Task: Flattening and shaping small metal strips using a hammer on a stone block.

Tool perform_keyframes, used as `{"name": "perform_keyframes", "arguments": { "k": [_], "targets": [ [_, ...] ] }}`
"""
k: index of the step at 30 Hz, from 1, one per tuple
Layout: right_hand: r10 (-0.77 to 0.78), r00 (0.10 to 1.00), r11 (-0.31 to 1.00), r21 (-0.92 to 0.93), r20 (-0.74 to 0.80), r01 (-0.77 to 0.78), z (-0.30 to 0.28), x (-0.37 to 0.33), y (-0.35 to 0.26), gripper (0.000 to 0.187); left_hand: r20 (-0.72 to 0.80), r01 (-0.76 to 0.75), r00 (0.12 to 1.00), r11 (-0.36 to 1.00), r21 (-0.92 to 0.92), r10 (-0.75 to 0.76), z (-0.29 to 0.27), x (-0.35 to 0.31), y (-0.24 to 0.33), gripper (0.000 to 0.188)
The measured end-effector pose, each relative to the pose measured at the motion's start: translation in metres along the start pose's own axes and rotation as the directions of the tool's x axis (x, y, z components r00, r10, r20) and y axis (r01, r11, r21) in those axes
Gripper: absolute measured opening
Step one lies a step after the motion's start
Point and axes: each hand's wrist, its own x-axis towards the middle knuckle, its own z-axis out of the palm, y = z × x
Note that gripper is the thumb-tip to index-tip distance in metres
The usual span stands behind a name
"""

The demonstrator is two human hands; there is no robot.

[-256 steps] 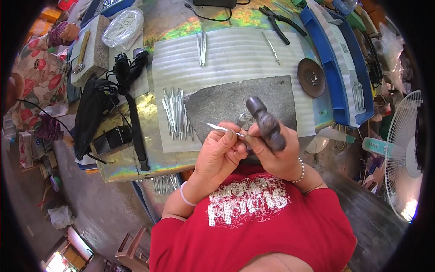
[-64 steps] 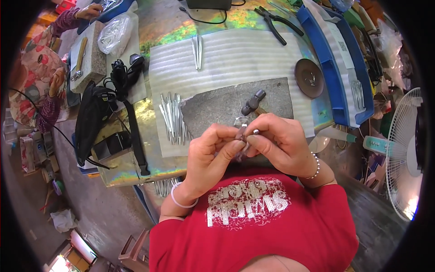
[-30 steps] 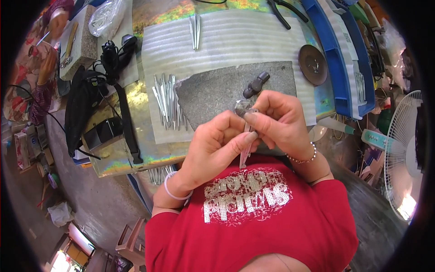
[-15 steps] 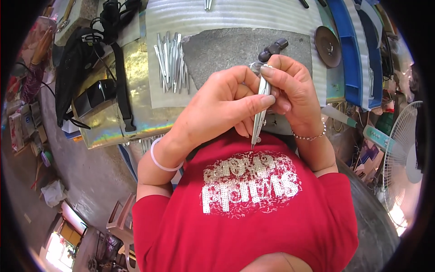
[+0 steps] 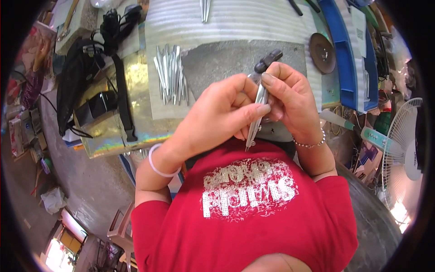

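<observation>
My left hand (image 5: 217, 113) is closed on a pair of slim silver tweezers (image 5: 254, 131), its thumb lying along the metal. My right hand (image 5: 292, 97) pinches their upper end between thumb and fingers. The tweezers are tilted, with the narrow lower end pointing toward the red shirt and a small round stud near that end. Fingers hide much of their middle. Just beyond my hands a hammer (image 5: 268, 60) with a dark head rests on a grey stone slab (image 5: 213, 59). Left of the slab lies a pile of similar silver metal pieces (image 5: 170, 75).
A dark round disc (image 5: 322, 53) and a long blue tray (image 5: 348, 54) are at the right of the bench. Black straps and a cable (image 5: 118, 90) lie on the left over a shiny gold surface (image 5: 149, 136). A fan (image 5: 403, 149) stands at the far right.
The view has shifted, so the bench things appear slightly lower. Both hands keep their hold on the tweezers, whose lower end has swung slightly left.
</observation>
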Motion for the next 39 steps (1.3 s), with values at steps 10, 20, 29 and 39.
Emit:
{"name": "perform_keyframes", "arguments": {
  "k": [10, 20, 29, 39],
  "targets": [
    [-0.527, 0.85, 0.478, -0.833, -0.02, 0.277, -0.101, 0.11, -0.1, 0.02, -0.34, -0.336, 0.649, 0.658, 0.674, 0.68, 0.001, -0.015, -0.029, 0.024],
    [-0.619, 0.778, 0.094, -0.973, 0.107, 0.209, -0.131, 0.151, -0.063, 0.024, -0.255, -0.236, 0.731, 0.585, 0.776, 0.633, -0.001, -0.003, -0.036, 0.009],
    [-0.352, 0.906, -0.012, -0.969, 0.235, 0.246, -0.054, -0.029, -0.022, 0.043, -0.394, -0.287, 0.846, 0.93, 0.23, 0.359, 0.005, 0.017, -0.027, 0.01],
    [-0.377, 0.918, 0.06, -0.986, 0.122, 0.156, -0.049, -0.031, 0.003, 0.038, -0.404, -0.355, 0.763, 0.849, 0.391, 0.505, 0.012, 0.027, -0.039, 0.005]
  ]
}}
